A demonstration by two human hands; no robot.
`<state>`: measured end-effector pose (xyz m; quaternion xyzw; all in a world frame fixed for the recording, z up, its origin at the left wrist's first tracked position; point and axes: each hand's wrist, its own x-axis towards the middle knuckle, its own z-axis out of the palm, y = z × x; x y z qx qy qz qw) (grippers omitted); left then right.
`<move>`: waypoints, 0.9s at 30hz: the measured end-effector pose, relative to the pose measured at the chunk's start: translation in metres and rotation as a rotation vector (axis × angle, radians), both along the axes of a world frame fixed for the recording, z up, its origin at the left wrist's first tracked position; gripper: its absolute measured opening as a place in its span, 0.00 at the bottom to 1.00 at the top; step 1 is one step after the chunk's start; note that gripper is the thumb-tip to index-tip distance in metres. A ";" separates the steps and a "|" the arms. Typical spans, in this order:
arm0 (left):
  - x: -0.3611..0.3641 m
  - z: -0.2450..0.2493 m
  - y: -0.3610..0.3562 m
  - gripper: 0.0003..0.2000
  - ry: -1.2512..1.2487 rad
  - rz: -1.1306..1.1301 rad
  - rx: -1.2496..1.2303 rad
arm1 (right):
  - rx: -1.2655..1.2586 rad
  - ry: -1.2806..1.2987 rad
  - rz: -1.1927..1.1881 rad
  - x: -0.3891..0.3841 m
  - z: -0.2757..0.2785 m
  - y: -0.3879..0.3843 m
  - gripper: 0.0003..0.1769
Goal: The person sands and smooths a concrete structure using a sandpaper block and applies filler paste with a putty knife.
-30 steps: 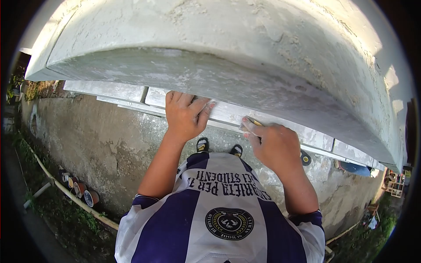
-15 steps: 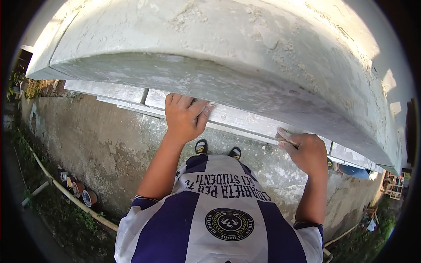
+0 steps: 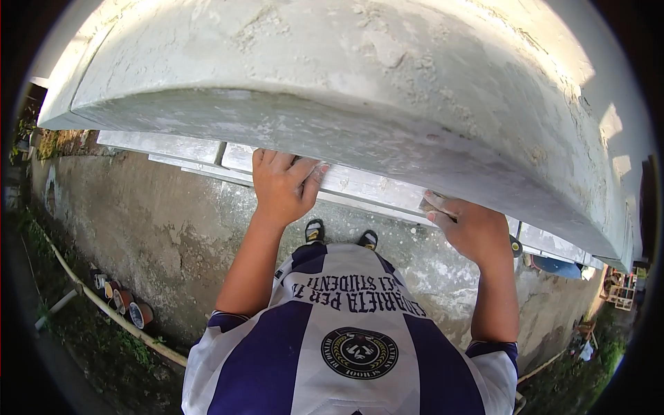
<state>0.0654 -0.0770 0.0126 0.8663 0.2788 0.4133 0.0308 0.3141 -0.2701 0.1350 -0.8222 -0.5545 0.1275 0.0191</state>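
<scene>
My left hand (image 3: 283, 183) is raised against the lower white ledge (image 3: 366, 185), its fingers together and the fingertips partly out of sight under the overhang. Something dark shows between its thumb and fingers, too hidden to name. Farther right, my right hand (image 3: 477, 228) pinches a small flat brownish-grey piece (image 3: 427, 206) between thumb and fingers, at that same ledge. Above both hands juts a thick, curved grey plaster overhang (image 3: 277, 114) with a rough, flaking face.
Beneath me is a stained concrete floor (image 3: 159, 207), my sandalled feet on it. Several pots (image 3: 141, 315) and a long pole (image 3: 104, 302) lie at the left. A blue object (image 3: 557, 268) and a wooden rack (image 3: 622, 290) are at the right.
My right hand, with the small flat piece, has slid slightly left along the ledge. My left hand keeps nearly the same place on it. The whole view has shifted a little.
</scene>
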 end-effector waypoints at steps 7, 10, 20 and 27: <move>0.003 0.003 -0.001 0.06 -0.012 0.002 0.012 | 0.021 0.006 0.067 -0.037 -0.011 0.045 0.16; 0.001 0.001 0.001 0.06 0.001 0.009 0.009 | 0.162 0.056 0.093 -0.033 -0.023 0.042 0.15; -0.003 0.007 -0.005 0.09 0.044 0.011 0.028 | -0.058 0.202 -0.260 -0.001 -0.002 -0.033 0.19; 0.021 0.033 -0.056 0.14 -0.016 -0.043 -0.163 | 0.159 0.410 -0.299 0.000 -0.022 -0.055 0.20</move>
